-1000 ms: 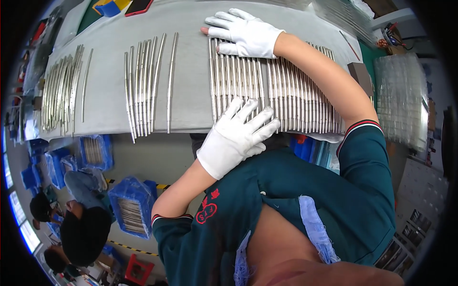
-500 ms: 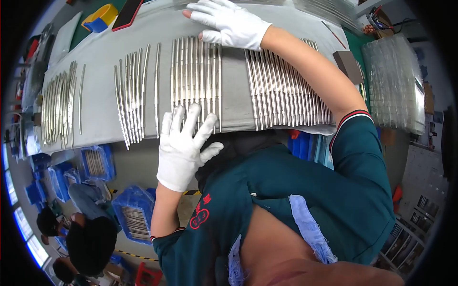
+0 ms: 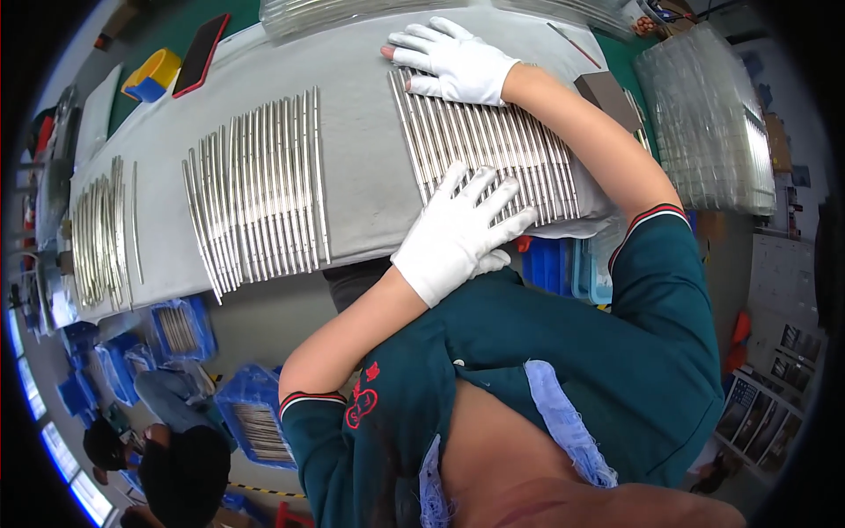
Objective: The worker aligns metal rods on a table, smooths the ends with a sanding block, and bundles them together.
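Note:
Slim silvery metal rods lie side by side in groups on a grey-white cloth. My left hand (image 3: 458, 231), in a white glove, rests at the near ends of the right-hand group of rods (image 3: 480, 132), fingers spread over them. At the far ends of this same group lies my right hand (image 3: 453, 63), gloved in white with some bare fingertips, its fingers stretched out. Neither hand is closed around a rod. Farther left is a second row of rods (image 3: 264, 189), and a looser bunch of rods (image 3: 101, 242) lies near the table's left end.
A phone with a red edge (image 3: 202, 55) and a yellow-and-blue tape roll (image 3: 151, 76) lie at the far left. A dark block (image 3: 607, 99) sits beside my right forearm, near stacked clear plastic trays (image 3: 704, 123). Blue crates (image 3: 255, 414) and a person (image 3: 180, 462) are at lower left.
The middle rods have shifted left and now adjoin the neighbouring group in one row. Both my hands have moved right to the right-hand group; the view has shifted slightly.

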The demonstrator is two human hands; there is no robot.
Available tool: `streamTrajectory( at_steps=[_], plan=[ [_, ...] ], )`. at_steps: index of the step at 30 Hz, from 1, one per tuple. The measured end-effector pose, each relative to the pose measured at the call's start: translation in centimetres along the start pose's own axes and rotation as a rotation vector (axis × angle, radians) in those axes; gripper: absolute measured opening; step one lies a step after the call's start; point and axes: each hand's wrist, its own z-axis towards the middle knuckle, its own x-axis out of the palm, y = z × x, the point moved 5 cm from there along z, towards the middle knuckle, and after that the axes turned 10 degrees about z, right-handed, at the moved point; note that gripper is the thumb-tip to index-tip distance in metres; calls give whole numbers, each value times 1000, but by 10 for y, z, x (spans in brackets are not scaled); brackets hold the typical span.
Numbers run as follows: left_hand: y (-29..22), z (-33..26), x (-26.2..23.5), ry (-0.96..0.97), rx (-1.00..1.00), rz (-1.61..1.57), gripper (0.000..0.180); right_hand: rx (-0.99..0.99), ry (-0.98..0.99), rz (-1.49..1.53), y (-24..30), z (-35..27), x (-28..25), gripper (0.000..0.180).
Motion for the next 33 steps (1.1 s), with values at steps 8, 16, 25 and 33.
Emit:
streamTrajectory(
  at_steps=[8,16,25,33],
  plan=[
    [15,-32,-16,59,-130,44,56,34,-25,101,27,33,4,57],
    [15,-37,-17,76,-158,79,59,54,21,123,30,37,5,57],
    [1,-12,-4,29,-50,26,60,2,15,12,5,5,3,58],
    [14,-43,-21,33,-148,74,58,-63,-251,174,30,31,-12,57]
  ],
)
